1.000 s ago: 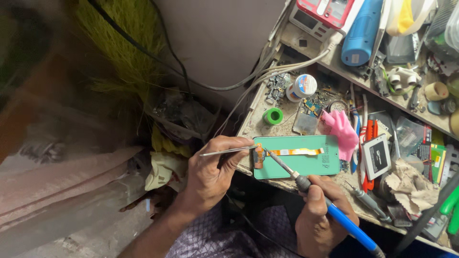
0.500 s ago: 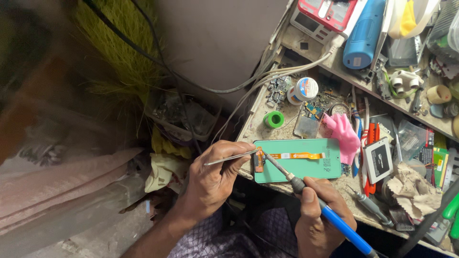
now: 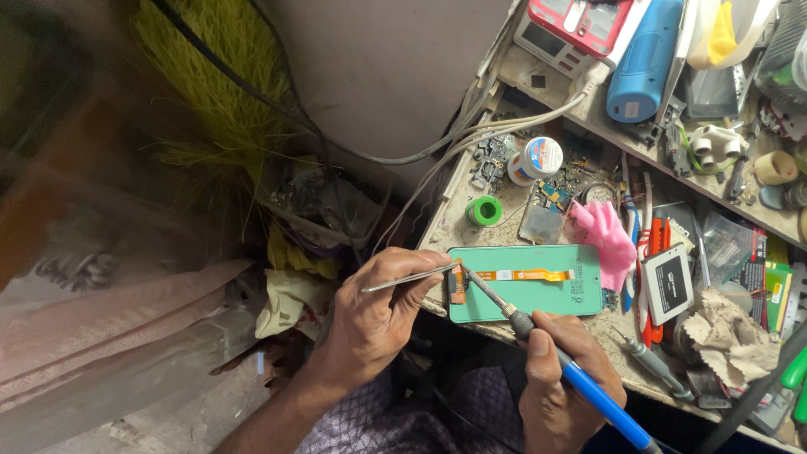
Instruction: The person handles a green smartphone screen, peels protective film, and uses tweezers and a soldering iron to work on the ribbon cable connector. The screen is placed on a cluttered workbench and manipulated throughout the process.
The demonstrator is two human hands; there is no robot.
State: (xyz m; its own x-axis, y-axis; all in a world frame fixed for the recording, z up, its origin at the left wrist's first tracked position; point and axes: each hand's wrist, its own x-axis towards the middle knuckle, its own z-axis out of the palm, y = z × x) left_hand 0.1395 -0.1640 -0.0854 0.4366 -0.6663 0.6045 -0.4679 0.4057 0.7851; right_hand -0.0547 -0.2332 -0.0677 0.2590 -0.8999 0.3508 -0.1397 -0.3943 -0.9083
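Tweezers (image 3: 410, 278) sit pinched between the thumb and fingers of the left hand (image 3: 374, 324), their tips meeting the connector end of an orange flex cable (image 3: 528, 275) on a green phone back panel (image 3: 538, 301). That panel lies at the near edge of the workbench (image 3: 458, 220), its left end close to the bench corner. Fingers of the right hand (image 3: 561, 378) are wrapped around a blue-handled soldering iron (image 3: 580, 385), whose tip touches the same connector. Open room is scarce: clutter crowds the panel's right and far sides. Beyond it sit a green tape roll (image 3: 484, 210), a round white-lidded tin (image 3: 538, 158), a pink rubber glove (image 3: 607, 238) and a flat black-and-white battery (image 3: 668, 284).
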